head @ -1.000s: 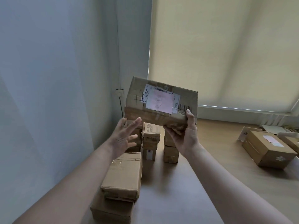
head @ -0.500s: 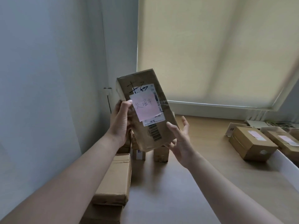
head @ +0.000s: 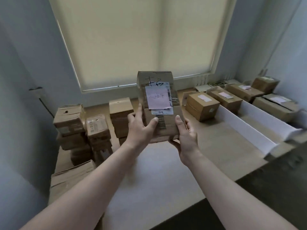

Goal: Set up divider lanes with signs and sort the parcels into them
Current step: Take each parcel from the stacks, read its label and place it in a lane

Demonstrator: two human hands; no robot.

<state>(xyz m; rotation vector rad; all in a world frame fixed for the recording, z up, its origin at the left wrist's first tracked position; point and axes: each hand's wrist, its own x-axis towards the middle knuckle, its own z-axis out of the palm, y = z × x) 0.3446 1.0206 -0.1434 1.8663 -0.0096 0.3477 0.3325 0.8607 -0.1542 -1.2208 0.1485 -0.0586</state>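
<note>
I hold a long brown cardboard parcel (head: pixel 166 128) upright in front of me, its face toward me with a pink note, a white shipping label and a barcode. My left hand (head: pixel 141 128) grips its lower left side, thumb on the front. My right hand (head: pixel 186 135) grips its lower right edge and cups the bottom. A white divider (head: pixel 245 128) runs along the table at the right, with sorted parcels (head: pixel 201 106) behind and beside it. Another divider strip (head: pixel 265 112) lies further right.
Stacks of unsorted cardboard boxes (head: pixel 71 120) crowd the table's left side against the wall; one more stack (head: pixel 121 115) stands behind the held parcel. A folded paper sign (head: pixel 186 97) stands by the sorted boxes. The wooden table (head: pixel 166 180) ends in a front edge at lower right.
The view has swung right, bringing the divider lanes into sight. The parcel has turned from tilted to upright, and my right hand has closed on its lower right edge.
</note>
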